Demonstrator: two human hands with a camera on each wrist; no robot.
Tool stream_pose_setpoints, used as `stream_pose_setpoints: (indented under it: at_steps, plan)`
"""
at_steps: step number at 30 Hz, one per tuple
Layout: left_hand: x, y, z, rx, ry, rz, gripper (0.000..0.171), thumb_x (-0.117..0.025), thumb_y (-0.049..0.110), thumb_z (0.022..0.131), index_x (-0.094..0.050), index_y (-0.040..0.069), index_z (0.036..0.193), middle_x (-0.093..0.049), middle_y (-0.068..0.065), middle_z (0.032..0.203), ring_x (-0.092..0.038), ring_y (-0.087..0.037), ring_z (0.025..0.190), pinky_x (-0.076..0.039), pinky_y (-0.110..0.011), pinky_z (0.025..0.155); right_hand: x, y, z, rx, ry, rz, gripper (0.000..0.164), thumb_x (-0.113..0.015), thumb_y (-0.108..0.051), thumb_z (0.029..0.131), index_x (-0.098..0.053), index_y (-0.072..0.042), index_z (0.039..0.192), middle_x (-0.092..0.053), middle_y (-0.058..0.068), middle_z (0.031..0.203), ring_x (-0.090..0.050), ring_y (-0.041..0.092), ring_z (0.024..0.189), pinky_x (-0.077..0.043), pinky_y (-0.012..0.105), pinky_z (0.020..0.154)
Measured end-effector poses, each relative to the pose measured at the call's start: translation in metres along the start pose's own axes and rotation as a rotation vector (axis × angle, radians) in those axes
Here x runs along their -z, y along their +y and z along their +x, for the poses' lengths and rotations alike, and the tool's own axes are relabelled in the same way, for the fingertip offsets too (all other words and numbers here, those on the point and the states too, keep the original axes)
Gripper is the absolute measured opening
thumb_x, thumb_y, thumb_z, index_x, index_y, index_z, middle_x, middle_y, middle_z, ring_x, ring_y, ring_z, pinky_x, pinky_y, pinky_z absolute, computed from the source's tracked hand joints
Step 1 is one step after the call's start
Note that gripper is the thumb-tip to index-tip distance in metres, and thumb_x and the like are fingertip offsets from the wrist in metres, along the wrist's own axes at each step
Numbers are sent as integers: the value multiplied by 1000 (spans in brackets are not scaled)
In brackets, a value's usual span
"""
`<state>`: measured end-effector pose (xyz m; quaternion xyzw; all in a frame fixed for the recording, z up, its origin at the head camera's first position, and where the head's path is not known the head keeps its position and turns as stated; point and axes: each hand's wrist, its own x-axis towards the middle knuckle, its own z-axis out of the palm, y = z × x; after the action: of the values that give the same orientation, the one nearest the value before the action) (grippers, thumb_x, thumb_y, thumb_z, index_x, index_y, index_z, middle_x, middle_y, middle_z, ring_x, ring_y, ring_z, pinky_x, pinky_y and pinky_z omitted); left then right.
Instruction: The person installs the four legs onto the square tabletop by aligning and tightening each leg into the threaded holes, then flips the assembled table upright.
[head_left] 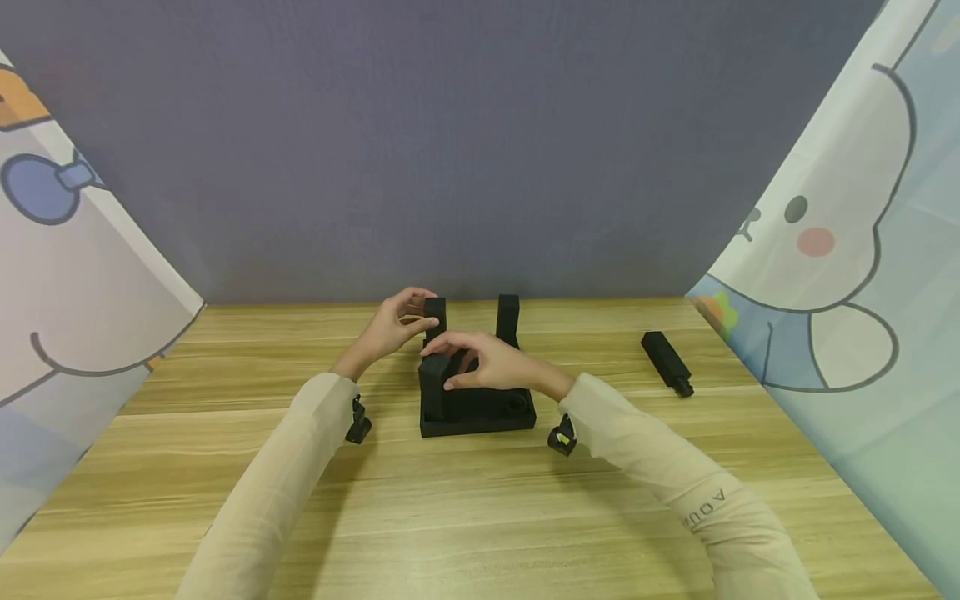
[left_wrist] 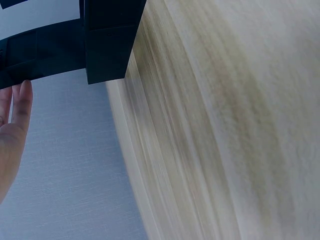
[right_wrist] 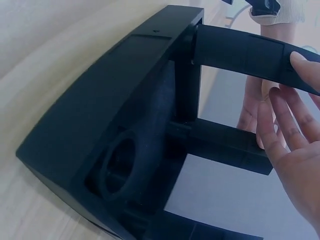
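A black base frame lies on the table with three black posts standing from it. My left hand holds the back left post near its top, thumb on the near side. In the left wrist view, fingertips meet the edge of a black post. My right hand grips the front left post between thumb and fingers. The right wrist view shows that post rising from the base, thumb pressed on its face. A round hole sits bare in the base's front right corner.
A loose black post with a narrower round end lies on the table to the right. The back right post stands in the base, untouched. A grey partition rises behind the wooden table; printed cloths flank it.
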<state>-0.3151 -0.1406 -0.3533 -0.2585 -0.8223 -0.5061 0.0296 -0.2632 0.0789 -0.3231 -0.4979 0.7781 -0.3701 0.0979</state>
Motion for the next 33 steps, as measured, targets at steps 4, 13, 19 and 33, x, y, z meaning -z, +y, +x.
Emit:
stream_pose_setpoints:
  at_steps: [4, 13, 19, 33]
  plan:
    - [0, -4, 1, -9, 3, -11, 38, -64, 21, 86, -51, 14, 121, -55, -12, 112, -55, -27, 104, -49, -43, 85, -2, 1, -1, -13, 29, 16, 47, -70, -16, 82, -51, -12, 124, -55, 5, 122, -53, 17, 108, -53, 34, 77]
    - [0, 13, -3, -2, 12, -10, 37, -62, 11, 87, -50, 6, 121, -55, -17, 111, -56, -31, 103, -49, -43, 84, -18, 0, -3, -65, 189, 29, 45, -74, -13, 77, -53, -9, 117, -59, 8, 107, -56, 19, 97, -53, 38, 76]
    - [0, 22, -5, 2, 11, -28, 36, -62, 7, 86, -50, 2, 121, -55, -20, 111, -55, -35, 103, -49, -47, 84, -24, -6, -5, -69, 255, 37, 45, -73, -7, 76, -52, -2, 116, -58, 13, 104, -56, 25, 95, -51, 45, 76]
    - [-1, 0, 1, -10, 18, -7, 38, -63, 17, 86, -51, 11, 121, -56, -15, 112, -56, -28, 102, -50, -41, 83, -11, 4, -5, 1, 92, -5, 49, -69, -12, 81, -49, -12, 126, -55, 6, 121, -55, 18, 106, -53, 30, 77]
